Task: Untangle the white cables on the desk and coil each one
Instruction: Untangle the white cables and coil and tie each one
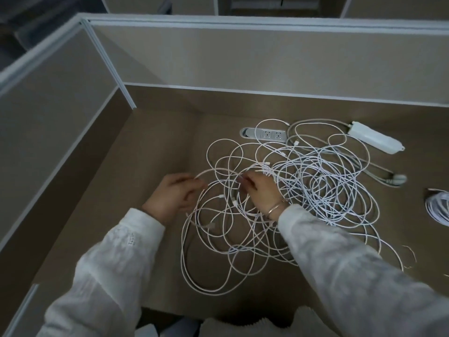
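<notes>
Tangle of white cables spread over the centre and right of the brown desk, loops overlapping, several small connector ends visible among them. Left hand at the left edge of the tangle, fingers curled and pinching 1 strand that arcs up and right; outline blurred. Right hand over the middle of the tangle, fingertips closed on a strand near a connector; exact strand not distinguishable. Bracelet on the right wrist, white sleeves on both arms.

Coiled white cable at the right edge of the frame, apart from the tangle, partly cut off. White power strip in the upper right, lying flat, its thicker grey-white cord running down to a plug just right of the tangle. Recessed desk socket panel above the tangle, 2 outlets visible, a cable loop crossing its right end. Beige partition panels along the top and left of the frame.
</notes>
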`<state>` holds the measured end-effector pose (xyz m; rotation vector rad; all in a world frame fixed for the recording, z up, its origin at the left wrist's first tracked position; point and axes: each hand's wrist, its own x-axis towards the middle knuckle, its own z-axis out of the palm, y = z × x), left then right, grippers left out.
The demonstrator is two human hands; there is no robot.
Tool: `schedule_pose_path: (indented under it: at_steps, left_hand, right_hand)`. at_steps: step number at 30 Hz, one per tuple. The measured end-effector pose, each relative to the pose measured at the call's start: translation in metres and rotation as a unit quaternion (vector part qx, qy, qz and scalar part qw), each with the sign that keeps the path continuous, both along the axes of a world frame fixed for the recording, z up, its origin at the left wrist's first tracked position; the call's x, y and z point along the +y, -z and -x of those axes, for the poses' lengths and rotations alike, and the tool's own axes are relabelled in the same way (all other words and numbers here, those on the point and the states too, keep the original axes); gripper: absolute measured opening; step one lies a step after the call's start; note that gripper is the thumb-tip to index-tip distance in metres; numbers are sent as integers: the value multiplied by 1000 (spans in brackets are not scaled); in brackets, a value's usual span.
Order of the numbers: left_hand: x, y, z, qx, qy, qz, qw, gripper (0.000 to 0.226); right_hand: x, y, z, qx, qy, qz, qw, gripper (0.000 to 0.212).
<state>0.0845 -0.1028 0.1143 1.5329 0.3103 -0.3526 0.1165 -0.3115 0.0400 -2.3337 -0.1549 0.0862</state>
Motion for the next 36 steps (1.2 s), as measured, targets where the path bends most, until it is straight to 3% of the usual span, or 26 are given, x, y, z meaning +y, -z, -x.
schedule_pose_path:
  at_steps: [3, 7, 9, 12, 16, 19, 24, 27, 30, 32, 36]
  left_hand:
    - [14, -1, 4, 36, -72, 136, 988, 30]
    - [21, 7, 13, 47, -90, 164, 981, 26]
    - [21, 9, 17, 48, -80, 228, 969, 15]
    - [15, 17, 21, 34, -58, 296, 953, 51]
    - [-23, 23, 30, -11, -2, 141, 990, 21]
    - [-49, 29, 35, -44, 103, -5, 994, 15]
    - [-81, 16, 41, 7, 269, -28, 963, 17]
    - [-90, 6, 48, 90, 273, 25, 958, 22]
    - [-86, 2, 47, 178, 249, 81, 949, 21]
    - [-82, 0, 46, 202, 280, 107, 932, 19]
    - [-79, 9, 47, 226, 311, 180, 906, 32]
  right_hand:
    - [-17, -1, 20, 23, 18, -18, 999, 17]
    - [-49, 11, 58, 20, 10, 29, 999, 12]
    - [-64, 13, 75, -8, 11, 66, 998, 11]
    - [-79, 7, 99, -59, 25, 108, 992, 6]
    - [-76, -15, 126, -41, -118, 142, 982, 18]
    - [-62, -36, 138, -69, -193, 145, 968, 15]
    - [-46, -70, 122, -128, -141, 34, 981, 9]
    - [-48, -71, 109, -86, -101, -24, 991, 2]
    - [-56, -73, 100, 52, -96, -99, 989, 6]
    - [-59, -73, 100, 151, -107, -186, 965, 4]
    - [-59, -67, 104, 232, -38, -299, 925, 8]
